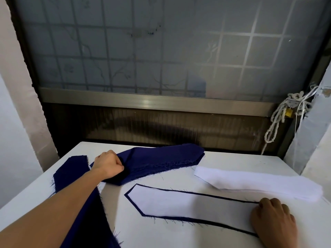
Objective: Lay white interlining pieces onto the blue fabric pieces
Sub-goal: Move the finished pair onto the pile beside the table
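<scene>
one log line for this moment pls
left hand: grips blue fabric stack | right hand: rests on laid interlining piece | white interlining stack: untouched at right

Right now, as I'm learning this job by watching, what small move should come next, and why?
Probably draw the top piece off the blue stack with the left hand, which already grips its left end, and spread it on the table. The front blue piece looks done: a white interlining piece covers it, blue showing around the edges, with the right hand resting on its end.
</scene>
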Demonstrator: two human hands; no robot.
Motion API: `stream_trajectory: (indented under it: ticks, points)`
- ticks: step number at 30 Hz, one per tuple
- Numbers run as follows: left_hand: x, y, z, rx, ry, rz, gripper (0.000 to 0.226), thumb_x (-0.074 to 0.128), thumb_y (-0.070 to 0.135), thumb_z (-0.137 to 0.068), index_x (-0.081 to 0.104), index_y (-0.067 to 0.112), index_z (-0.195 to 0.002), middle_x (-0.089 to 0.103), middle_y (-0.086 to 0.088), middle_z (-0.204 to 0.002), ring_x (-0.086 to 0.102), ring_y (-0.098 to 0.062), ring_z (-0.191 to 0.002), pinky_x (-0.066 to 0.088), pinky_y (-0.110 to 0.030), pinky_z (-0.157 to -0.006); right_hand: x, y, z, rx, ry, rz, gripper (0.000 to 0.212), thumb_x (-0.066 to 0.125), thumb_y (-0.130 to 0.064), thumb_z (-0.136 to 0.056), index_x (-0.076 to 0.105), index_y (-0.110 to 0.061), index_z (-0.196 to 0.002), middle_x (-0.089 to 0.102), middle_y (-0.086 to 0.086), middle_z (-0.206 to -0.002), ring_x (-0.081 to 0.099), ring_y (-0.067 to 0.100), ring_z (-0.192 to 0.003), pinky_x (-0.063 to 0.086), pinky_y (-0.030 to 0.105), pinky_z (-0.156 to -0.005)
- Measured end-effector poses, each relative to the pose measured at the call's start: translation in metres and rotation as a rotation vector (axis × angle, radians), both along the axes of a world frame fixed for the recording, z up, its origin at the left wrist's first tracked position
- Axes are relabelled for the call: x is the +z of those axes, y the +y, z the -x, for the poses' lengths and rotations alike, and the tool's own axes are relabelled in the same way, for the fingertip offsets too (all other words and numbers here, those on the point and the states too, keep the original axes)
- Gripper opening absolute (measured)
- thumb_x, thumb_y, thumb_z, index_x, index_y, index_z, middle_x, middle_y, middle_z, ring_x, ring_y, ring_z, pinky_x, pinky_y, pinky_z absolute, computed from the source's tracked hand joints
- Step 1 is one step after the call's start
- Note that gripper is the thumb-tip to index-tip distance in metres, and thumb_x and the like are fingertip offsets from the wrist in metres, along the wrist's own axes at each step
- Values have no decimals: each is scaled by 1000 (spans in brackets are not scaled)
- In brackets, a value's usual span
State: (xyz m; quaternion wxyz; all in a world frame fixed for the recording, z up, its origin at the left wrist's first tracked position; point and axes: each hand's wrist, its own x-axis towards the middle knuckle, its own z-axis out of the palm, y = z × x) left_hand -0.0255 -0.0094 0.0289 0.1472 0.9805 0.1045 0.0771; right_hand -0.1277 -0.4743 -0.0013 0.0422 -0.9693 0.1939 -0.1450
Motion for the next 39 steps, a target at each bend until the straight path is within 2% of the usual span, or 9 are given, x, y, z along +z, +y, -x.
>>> stream_trajectory:
  ticks: [5,8,12,19,25,27,31,34,39]
  points:
    - [-5,2,9,146,-251,-48,49,80,37,-79,56,27,-120,65,2,-107,62,-24,-106,42,-44,-99,2,1,1,-3,10,19,23,48,-30,-90,60,-18,-105,54,4,-114,49,24,-109,43,33,-87]
    - [-8,1,16,266,-417,340,60,78,18,-84,49,13,-136,68,-11,-107,63,-27,-90,51,-46,-87,-1,0,-1,-8,-17,-18,21,56,-23,-86,64,-10,-100,56,12,-110,50,32,-106,42,38,-85]
    - [-10,-16,31,325,-585,508,20,70,22,-92,70,4,-101,69,-8,-86,62,-25,-79,46,-33,-67,-5,-2,-2,-23,-45,-61,19,61,-17,-83,66,-5,-96,58,17,-105,50,36,-102,41,41,-83]
    - [-27,-79,70,54,-767,399,10,68,10,-92,74,9,-100,67,8,-85,61,-11,-72,44,-24,-67,-9,1,-3,2,-247,-51,19,77,-4,-69,69,1,-85,60,25,-95,56,43,-91,37,49,-82]
    - [-45,-96,88,-189,-691,281,42,71,-10,-76,65,16,-108,62,10,-97,61,-11,-83,56,-33,-70,-3,16,2,144,-442,136,38,43,-28,-76,69,-1,-80,64,20,-88,62,41,-78,37,51,-81]
    - [-51,-95,89,-248,-729,250,48,71,-17,-68,66,14,-104,57,10,-94,58,-11,-80,53,-30,-69,10,35,1,198,-436,166,28,55,-24,-75,70,-5,-89,65,16,-95,62,39,-84,38,50,-83]
    - [-53,-97,88,-317,-820,247,29,53,-15,-61,62,8,-77,50,6,-85,50,-14,-72,44,-30,-62,33,111,-3,610,-464,85,49,82,-18,-61,67,-13,-107,64,6,-111,63,28,-99,49,45,-84]
    - [-54,-95,90,-346,-858,331,26,44,-11,-59,55,8,-74,48,5,-82,49,-16,-71,45,-34,-60,37,175,-5,974,-369,138,73,83,-27,-61,57,-22,-128,58,-6,-132,52,14,-125,37,43,-109]
    - [-53,-87,89,-309,-948,555,20,37,-5,-69,47,11,-77,45,7,-81,45,-10,-72,37,-19,-63,19,225,-25,1157,-308,59,54,71,-14,-72,59,-18,-125,68,-6,-116,58,11,-115,29,44,-115]
